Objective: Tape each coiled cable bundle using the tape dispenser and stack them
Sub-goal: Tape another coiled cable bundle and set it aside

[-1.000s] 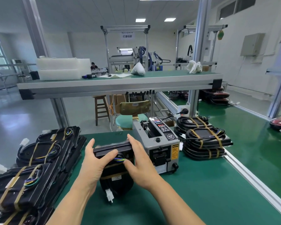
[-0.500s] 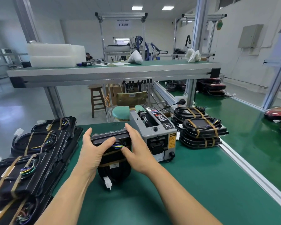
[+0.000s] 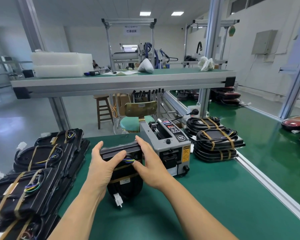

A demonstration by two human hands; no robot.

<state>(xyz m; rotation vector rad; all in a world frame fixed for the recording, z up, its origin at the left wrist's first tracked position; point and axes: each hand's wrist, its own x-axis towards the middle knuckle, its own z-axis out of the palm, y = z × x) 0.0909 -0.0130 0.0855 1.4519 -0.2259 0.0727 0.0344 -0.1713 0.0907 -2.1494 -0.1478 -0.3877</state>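
A black coiled cable bundle (image 3: 124,186) with brown tape bands, coloured wires and a white connector at its near end sits on the green table (image 3: 189,205). My left hand (image 3: 102,163) grips its left side, thumb over the top. My right hand (image 3: 149,163) holds the right side, thumb by the coloured wires. A grey tape dispenser (image 3: 168,146) stands just right of the bundle, touching my right hand's back.
Taped black bundles lie in stacks at the left (image 3: 36,163) and behind the dispenser at the right (image 3: 215,141). An aluminium rail (image 3: 267,184) borders the table's right side. A raised shelf (image 3: 121,82) spans overhead. A stool and a chair stand beyond the far edge.
Both hands keep their grip on the bundle beside the dispenser. The right thumb has slid down onto the coloured wires. My head has tilted a little, shifting the scene.
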